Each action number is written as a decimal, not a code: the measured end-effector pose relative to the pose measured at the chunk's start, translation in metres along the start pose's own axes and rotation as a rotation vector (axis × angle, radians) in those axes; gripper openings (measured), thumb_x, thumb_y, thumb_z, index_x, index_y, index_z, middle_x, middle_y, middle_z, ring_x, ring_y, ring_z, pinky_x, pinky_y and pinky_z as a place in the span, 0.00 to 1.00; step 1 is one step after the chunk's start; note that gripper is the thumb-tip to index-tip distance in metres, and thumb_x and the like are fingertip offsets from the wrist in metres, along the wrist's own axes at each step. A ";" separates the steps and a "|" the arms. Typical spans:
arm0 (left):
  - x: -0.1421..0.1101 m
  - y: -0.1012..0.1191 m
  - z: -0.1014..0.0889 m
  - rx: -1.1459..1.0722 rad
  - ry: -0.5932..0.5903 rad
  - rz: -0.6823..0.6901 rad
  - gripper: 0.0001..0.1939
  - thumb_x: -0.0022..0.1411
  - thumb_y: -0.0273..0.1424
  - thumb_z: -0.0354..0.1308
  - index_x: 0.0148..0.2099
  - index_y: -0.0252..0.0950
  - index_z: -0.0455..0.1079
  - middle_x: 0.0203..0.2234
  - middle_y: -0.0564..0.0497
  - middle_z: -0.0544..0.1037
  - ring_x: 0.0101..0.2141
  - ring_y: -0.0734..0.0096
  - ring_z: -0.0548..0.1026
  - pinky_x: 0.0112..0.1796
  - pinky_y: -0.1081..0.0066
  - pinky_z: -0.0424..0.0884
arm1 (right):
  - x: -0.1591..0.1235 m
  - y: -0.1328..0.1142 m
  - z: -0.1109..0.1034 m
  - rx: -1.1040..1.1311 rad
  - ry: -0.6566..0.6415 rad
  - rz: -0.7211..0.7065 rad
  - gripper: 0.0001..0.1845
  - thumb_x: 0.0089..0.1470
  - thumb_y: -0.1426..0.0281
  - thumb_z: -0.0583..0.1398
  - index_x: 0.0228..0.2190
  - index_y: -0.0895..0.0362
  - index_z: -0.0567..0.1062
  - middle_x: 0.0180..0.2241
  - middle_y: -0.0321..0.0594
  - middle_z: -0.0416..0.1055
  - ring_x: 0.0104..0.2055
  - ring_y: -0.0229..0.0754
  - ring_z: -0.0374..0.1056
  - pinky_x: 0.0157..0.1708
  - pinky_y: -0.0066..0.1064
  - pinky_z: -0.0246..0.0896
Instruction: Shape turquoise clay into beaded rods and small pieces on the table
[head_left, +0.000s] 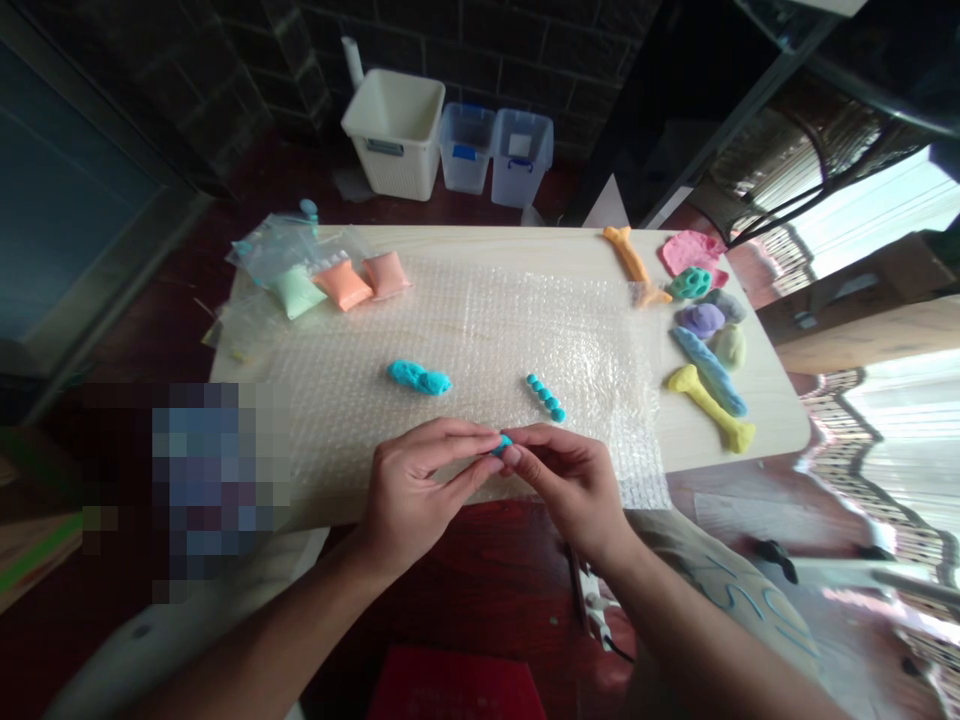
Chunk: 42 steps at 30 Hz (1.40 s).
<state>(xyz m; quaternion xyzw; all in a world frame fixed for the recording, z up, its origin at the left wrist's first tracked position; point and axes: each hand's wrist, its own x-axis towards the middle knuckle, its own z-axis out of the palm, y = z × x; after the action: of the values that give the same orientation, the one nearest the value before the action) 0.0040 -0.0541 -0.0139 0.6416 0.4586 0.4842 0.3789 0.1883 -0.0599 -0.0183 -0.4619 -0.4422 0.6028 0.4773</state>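
Between the fingertips of both hands is a small piece of blue modelling clay (502, 444). My left hand (420, 475) pinches it from the left, thumb and fingers closed on it. From the other side my right hand (564, 478) grips the same piece with thumb and forefinger. Just beyond the right hand, a short row of several blue clay balls (545, 397) lies on the bubble wrap (480, 320). A larger twisted lump of blue clay (418, 378) rests on the wrap beyond my left hand.
Bags of green clay (298, 292), orange clay (344, 285) and pink clay (387, 275) lie at the table's far left. Along the right stand clay shapes, among them a yellow bone (711, 408) and an orange bone (634, 262). Bins (397, 135) stand on the floor behind the table (525, 250).
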 end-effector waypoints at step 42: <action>0.003 -0.007 0.004 -0.548 -0.137 -0.569 0.12 0.59 0.32 0.74 0.45 0.37 0.85 0.42 0.45 0.88 0.44 0.58 0.85 0.46 0.66 0.82 | -0.002 0.006 -0.013 -0.644 -0.107 -0.558 0.19 0.63 0.75 0.66 0.54 0.53 0.81 0.39 0.44 0.80 0.37 0.42 0.78 0.36 0.33 0.77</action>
<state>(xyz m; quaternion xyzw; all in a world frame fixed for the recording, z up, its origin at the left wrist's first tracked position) 0.0067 -0.0491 -0.0208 0.3948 0.4454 0.4204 0.6848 0.2001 -0.0613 -0.0258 -0.4180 -0.7399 0.3051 0.4298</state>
